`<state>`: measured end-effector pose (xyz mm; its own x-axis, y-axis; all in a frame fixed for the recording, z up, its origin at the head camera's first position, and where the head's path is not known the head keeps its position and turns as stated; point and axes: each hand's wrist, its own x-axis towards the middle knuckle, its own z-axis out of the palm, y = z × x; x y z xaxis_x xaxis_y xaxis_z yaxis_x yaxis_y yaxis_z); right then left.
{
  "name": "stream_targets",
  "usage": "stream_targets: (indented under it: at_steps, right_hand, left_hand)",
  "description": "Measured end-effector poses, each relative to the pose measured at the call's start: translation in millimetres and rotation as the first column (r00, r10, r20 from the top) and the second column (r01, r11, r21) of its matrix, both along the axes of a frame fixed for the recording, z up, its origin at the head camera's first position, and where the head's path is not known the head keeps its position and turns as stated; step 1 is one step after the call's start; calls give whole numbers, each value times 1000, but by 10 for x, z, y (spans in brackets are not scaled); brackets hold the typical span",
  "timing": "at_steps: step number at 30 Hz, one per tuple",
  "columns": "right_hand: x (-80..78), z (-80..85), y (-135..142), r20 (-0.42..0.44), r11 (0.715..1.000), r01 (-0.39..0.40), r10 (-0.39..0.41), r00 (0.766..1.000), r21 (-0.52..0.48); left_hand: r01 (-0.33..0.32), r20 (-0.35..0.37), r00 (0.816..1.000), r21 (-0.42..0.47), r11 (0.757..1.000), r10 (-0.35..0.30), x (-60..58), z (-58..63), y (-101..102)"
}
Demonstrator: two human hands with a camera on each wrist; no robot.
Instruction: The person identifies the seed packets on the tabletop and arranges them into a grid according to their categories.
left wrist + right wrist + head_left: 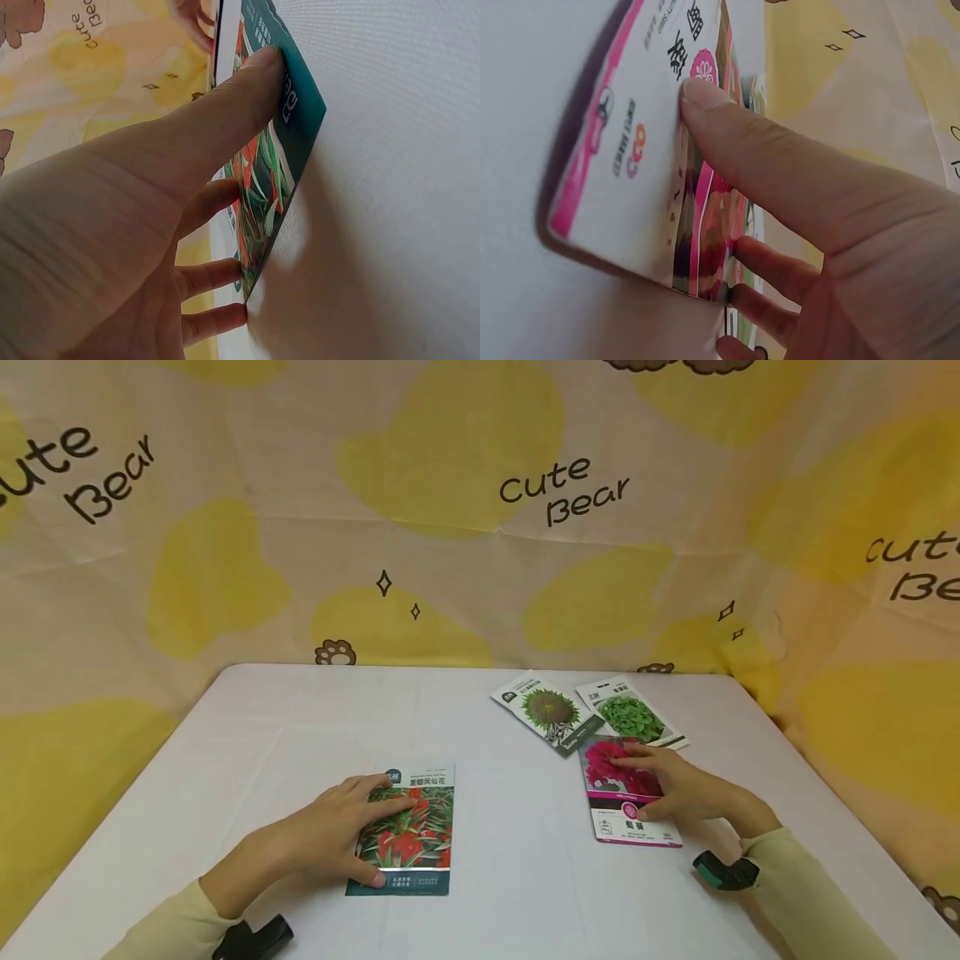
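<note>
A seed packet with red flowers and a teal bottom band [427, 843] lies flat on the white table, left of the middle. My left hand [322, 827] rests on it with fingers spread; in the left wrist view its thumb [247, 82] touches the teal band. To the right lies a seed packet with a magenta flower and a white lower half [611, 822]. Across it rests my right hand [682, 785], fingers extended over the flower picture. Its thumb [720, 112] touches the packet near the round pink emblem in the right wrist view.
Behind the magenta-flower packet lie a sunflower seed packet [543, 710] and a packet with green leaves [633, 718], close together at the back right of the white table [262, 735]. A yellow patterned cloth [450, 468] hangs beyond the table's far edge.
</note>
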<state>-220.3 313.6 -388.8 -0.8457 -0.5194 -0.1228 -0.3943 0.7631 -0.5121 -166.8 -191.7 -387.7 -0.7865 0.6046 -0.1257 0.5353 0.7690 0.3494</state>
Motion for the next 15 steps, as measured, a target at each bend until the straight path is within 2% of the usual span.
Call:
stream_targets:
  at_steps: [8,15]
  right_hand:
    - [76,-11,-10,30,1000,26,-26,999,1]
    - [118,-40,-27,-14,1000,5,-4,1000,15]
  left_hand:
    - [0,1,1000,-7,1000,0,6,9,5]
    - [-5,1,1000,-10,1000,5,-1,0,3]
